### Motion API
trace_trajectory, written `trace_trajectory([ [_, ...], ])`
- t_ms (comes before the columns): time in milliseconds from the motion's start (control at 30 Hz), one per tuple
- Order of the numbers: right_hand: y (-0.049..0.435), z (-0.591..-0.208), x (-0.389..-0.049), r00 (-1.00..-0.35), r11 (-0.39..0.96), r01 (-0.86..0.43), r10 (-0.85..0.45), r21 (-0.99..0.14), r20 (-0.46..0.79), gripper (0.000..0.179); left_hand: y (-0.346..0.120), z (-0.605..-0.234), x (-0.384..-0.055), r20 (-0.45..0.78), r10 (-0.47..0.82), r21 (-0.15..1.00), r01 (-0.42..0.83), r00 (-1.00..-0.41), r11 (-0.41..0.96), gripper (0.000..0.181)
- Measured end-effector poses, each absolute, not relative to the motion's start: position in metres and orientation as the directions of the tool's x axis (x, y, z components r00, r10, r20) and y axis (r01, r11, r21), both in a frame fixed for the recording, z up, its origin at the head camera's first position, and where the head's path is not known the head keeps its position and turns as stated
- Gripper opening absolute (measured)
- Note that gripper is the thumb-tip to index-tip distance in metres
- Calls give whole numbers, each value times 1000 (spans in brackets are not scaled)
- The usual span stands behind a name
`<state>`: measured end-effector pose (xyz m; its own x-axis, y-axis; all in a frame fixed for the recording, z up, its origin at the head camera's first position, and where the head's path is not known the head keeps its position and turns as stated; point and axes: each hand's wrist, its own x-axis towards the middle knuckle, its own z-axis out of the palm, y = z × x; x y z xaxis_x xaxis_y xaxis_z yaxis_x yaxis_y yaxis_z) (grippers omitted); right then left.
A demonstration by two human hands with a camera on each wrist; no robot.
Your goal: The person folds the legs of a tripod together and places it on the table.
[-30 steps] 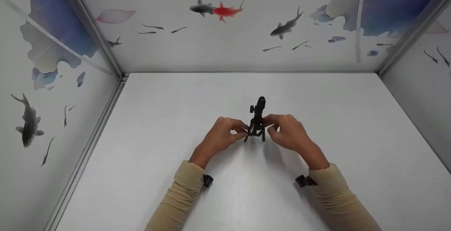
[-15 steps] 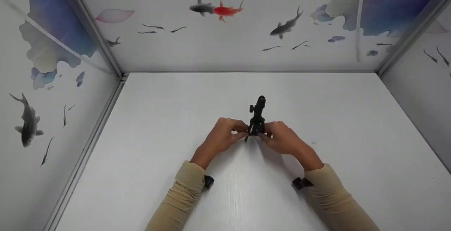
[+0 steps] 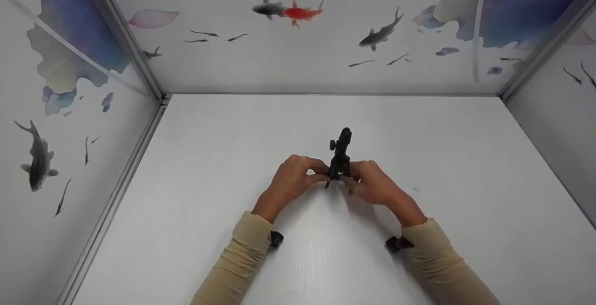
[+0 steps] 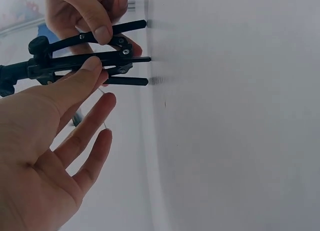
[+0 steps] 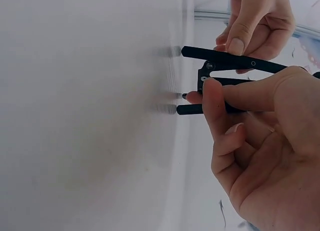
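A small black tripod point(image 3: 342, 149) stands upright on the white table, with a knob on its left side. Its feet point down at the tabletop, and the legs sit fairly close together in both wrist views. My left hand point(image 3: 294, 177) pinches a leg on the left, thumb pressed on it. On the other side, my right hand point(image 3: 376, 185) pinches another leg low down, near the hinged braces point(image 4: 125, 52). In the right wrist view the right fingers cover part of the legs point(image 5: 190, 109). The tripod's upper part lies outside that view.
White panels with painted fish point(image 3: 302, 13) enclose the table point(image 3: 209, 132) at the back and both sides. A metal rail point(image 3: 111, 202) runs along the left edge. Black wrist cameras point(image 3: 276, 240) sit at both sleeve cuffs.
My right hand has shifted left and now pinches the right leg with its thumb in front. The legs have drawn closer together. The left hand has hardly moved.
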<state>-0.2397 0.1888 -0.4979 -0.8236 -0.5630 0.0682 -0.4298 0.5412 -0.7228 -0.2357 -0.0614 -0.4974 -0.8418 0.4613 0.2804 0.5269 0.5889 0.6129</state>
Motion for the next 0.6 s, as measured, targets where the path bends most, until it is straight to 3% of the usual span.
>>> trace_trajectory([
  [600, 187, -498, -236, -829, 557, -424, -556, -714, 59, 20, -55, -500, -231, 365, 425, 468, 558, -829, 685, 16],
])
